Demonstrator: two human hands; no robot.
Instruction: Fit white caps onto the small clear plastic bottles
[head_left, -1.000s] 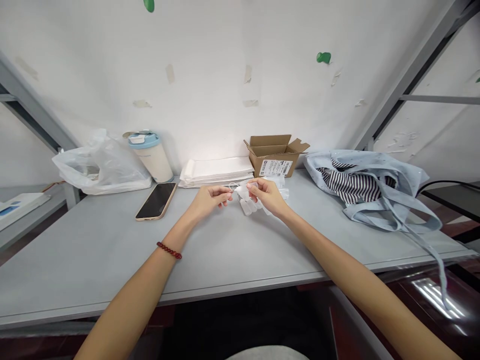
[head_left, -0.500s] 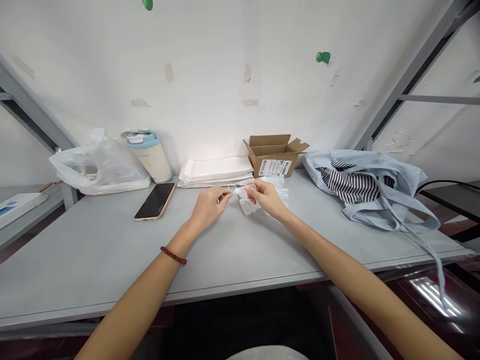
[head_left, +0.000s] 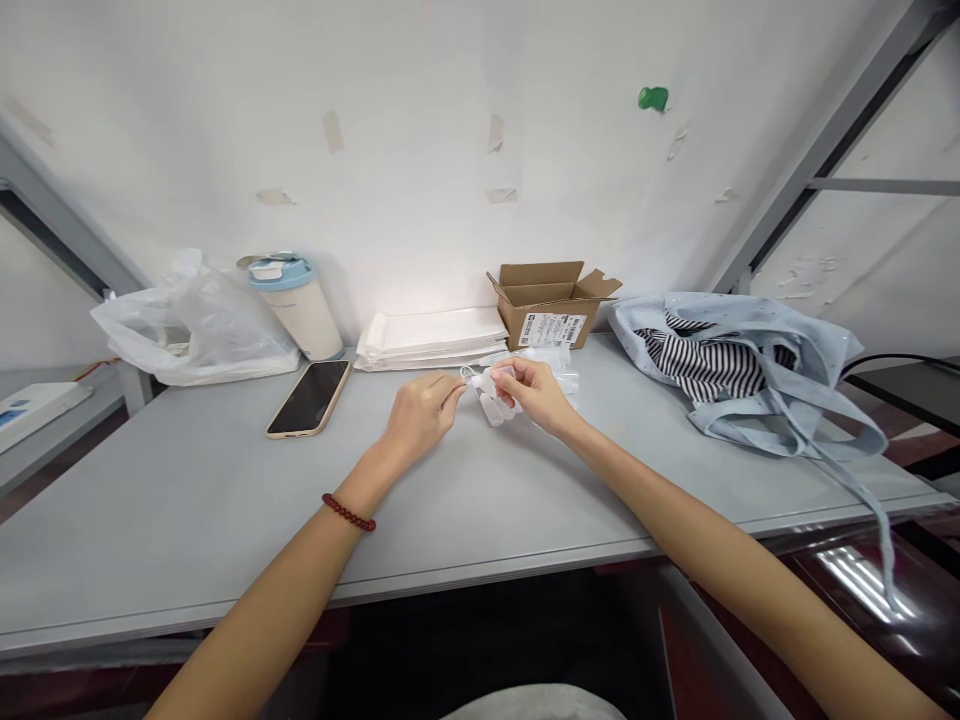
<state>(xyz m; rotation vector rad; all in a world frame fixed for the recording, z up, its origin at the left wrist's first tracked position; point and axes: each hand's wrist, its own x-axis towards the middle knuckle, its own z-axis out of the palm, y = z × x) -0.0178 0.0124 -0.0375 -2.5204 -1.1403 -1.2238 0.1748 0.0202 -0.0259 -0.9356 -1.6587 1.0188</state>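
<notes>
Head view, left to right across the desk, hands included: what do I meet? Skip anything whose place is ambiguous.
White plastic bag → phone → left hand → right hand → blue cloth bag.

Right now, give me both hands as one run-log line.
left hand: fingers pinched at thin white loop | right hand: holding small translucent plastic piece | nearby: similar pieces, smartphone, open cardboard box

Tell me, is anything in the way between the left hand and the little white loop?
Nothing I can see. The left hand is pinched shut right at the loop. The right hand is beside it, and the box stands farther back.
</notes>
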